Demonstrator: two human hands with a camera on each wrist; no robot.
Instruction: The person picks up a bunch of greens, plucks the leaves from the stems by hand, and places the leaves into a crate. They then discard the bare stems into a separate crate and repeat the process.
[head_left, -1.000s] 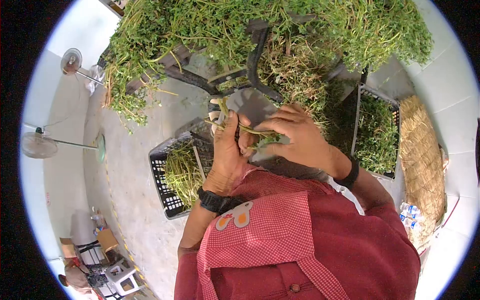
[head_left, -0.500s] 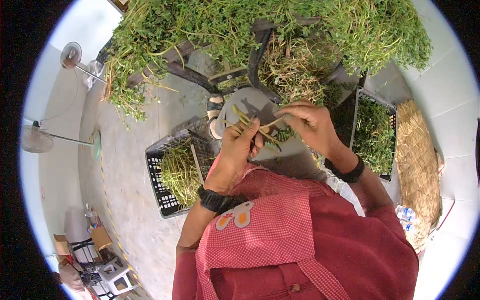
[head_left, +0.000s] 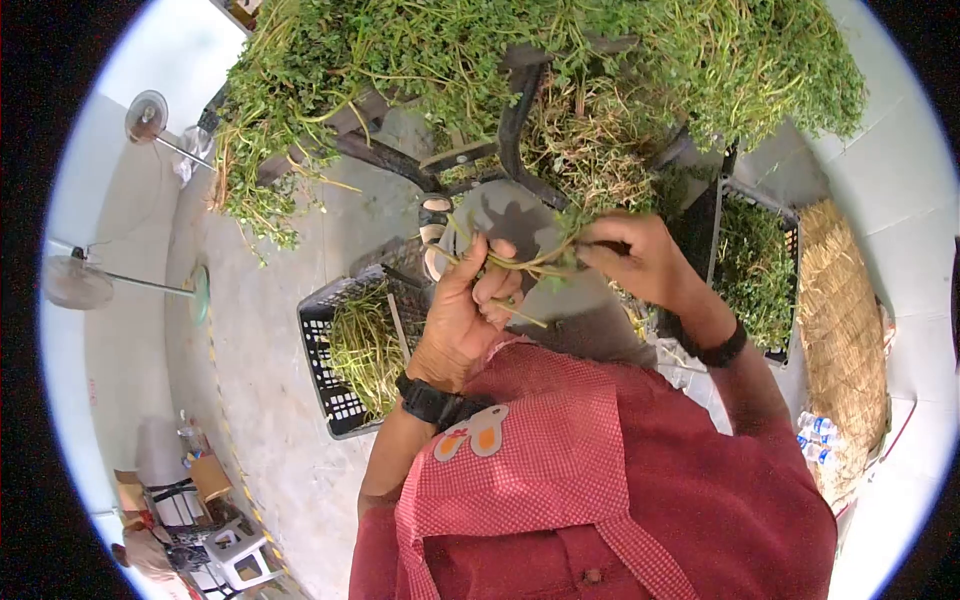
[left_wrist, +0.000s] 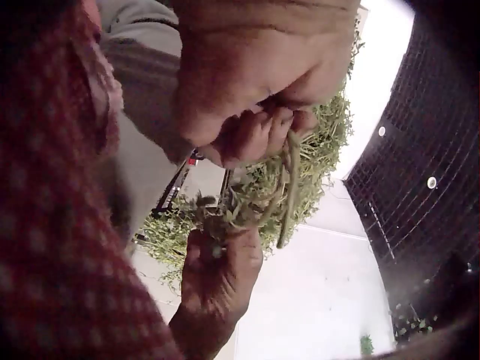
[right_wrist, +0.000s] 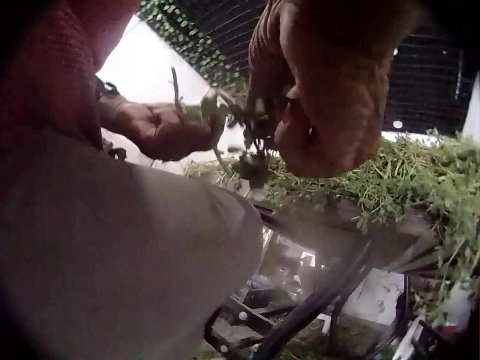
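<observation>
Stems (head_left: 525, 266) with small green leaves stretch between both hands, over the person's lap. The left hand (head_left: 460, 315) has its grip clenched round their bare ends; the right hand (head_left: 645, 262) pinches the leafy end between thumb and fingers. Beyond, leafy greens (head_left: 420, 60) lie heaped over the worktop (head_left: 350, 117). A black plastic crate (head_left: 314, 335) holding pale stalks (head_left: 362, 350) stands on the floor (head_left: 265, 370), to the person's left.

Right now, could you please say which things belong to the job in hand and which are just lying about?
Probably the job's: left hand, held stems, right hand, heaped greens, stem crate, leafy crate.
Probably unrelated: white stool, water bottles, straw bundle.
</observation>
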